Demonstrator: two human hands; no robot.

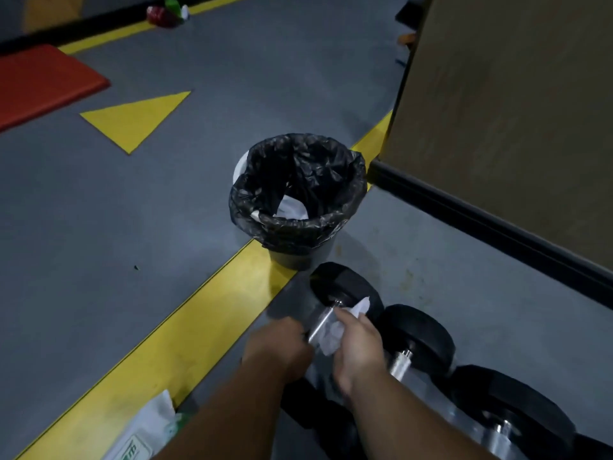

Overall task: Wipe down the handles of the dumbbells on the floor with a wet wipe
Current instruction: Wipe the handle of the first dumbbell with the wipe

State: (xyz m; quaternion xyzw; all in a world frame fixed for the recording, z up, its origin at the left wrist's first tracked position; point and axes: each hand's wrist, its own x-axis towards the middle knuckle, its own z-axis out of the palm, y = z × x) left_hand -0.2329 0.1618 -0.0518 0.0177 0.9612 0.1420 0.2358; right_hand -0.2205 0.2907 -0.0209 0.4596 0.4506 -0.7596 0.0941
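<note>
Black dumbbells with silver handles lie in a row on the grey floor. The nearest-left dumbbell (345, 287) has its handle (323, 322) between my hands. My left hand (278, 346) grips the near end of that handle. My right hand (360, 346) holds a crumpled white wet wipe (331, 333) against the handle. A second dumbbell (419, 335) and a third dumbbell (510, 410) lie to the right, untouched.
A bin with a black liner (295, 197), white waste inside, stands just beyond the dumbbells. A wet-wipe pack (142, 433) lies at the lower left on a yellow floor stripe. A brown wall (514, 111) with black skirting runs along the right. A red mat (43, 84) lies far left.
</note>
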